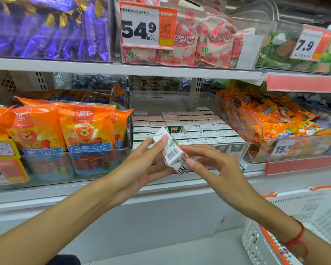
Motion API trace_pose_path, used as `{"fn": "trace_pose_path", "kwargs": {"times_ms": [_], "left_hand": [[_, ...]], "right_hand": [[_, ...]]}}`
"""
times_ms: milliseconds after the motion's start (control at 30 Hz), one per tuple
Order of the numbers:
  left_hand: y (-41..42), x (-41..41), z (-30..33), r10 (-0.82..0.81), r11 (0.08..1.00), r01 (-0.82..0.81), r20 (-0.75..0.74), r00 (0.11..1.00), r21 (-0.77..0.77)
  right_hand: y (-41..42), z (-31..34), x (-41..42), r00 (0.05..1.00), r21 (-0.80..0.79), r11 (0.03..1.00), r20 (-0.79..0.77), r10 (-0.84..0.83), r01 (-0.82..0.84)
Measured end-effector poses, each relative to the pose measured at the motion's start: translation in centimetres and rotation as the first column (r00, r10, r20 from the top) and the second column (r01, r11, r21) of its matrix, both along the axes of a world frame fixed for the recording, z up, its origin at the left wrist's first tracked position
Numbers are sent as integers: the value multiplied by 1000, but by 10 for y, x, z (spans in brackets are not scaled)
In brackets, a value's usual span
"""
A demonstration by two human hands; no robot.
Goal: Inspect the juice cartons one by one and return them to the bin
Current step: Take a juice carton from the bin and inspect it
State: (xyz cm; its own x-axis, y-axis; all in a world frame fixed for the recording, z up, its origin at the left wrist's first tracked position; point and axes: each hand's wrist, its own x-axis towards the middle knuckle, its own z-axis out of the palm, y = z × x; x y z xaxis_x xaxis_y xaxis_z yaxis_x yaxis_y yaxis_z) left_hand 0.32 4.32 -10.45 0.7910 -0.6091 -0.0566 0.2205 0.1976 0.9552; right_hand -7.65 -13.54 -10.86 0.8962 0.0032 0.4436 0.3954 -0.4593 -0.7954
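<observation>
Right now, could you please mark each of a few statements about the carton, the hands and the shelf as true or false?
1. Both hands hold one juice carton. True: the left hand and the right hand grip it between them.
2. The carton's barcode faces the camera. True.
3. The clear bin of cartons is packed with no gap. False: one slot is open, showing a green carton face.
4. The bags left of the bin are purple. False: they are orange.
5. A white basket with orange trim sits at lower right. True.
</observation>
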Motion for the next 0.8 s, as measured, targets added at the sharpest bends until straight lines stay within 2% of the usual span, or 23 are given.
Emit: {"fn": "trace_pose_path", "kwargs": {"times_ms": [133,233,333,467,600,700,800], "left_hand": [[3,-4,-6,-33,985,51,-109,993,167],[3,-3,-8,-104,935,147,-148,984,322],[5,4,-8,-152,900,213,-185,971,381],[10,6,-9,-184,875,241,-172,968,421],[10,3,-8,-189,879,241,-164,968,410],[8,1,-5,-119,951,172,-211,970,258],[6,0,-4,-69,971,96,-129,989,217]], "right_hand": [[6,0,1,999,206,978,-36,-23,30],[8,3,1,988,319,941,-135,-71,111],[6,7,2,950,363,909,-297,-96,205],[1,7,1,899,418,861,-428,-95,290],[-4,6,0,882,426,853,-465,-80,302],[-4,5,-3,912,423,889,-410,15,175],[-1,3,-6,949,380,921,-313,46,81]]}}
